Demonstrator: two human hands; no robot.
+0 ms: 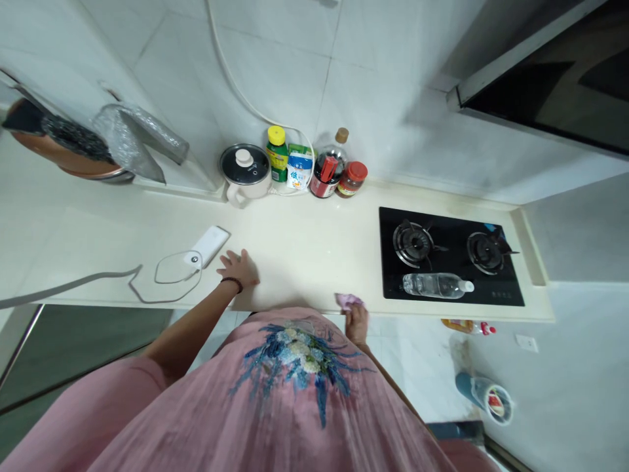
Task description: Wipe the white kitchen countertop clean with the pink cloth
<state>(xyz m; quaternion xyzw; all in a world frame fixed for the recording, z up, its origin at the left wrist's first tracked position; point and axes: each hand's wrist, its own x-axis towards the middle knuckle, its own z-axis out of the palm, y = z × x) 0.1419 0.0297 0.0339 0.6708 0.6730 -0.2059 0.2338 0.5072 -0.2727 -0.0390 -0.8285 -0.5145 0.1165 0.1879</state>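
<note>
My left hand [239, 268] lies flat on the cream countertop [304, 242] with its fingers spread, holding nothing. A white power bank [210, 245] with a looped grey cable [170, 278] lies just left of it. My right hand [357, 321] is at the counter's front edge, closed on a small pink cloth [348, 301] that rests on the edge. A clear plastic water bottle [436, 285] lies on its side on the black gas hob [449, 255], to the right of that hand.
Against the back wall stand a small white electric pot [244, 172], a yellow-capped green bottle [277, 153], a salt bag [299, 170], a dark bottle [328, 172] and a red-lidded jar [352, 179]. A pan [63, 147] hangs at far left. Bottles and a cup [491, 398] sit on the floor at right.
</note>
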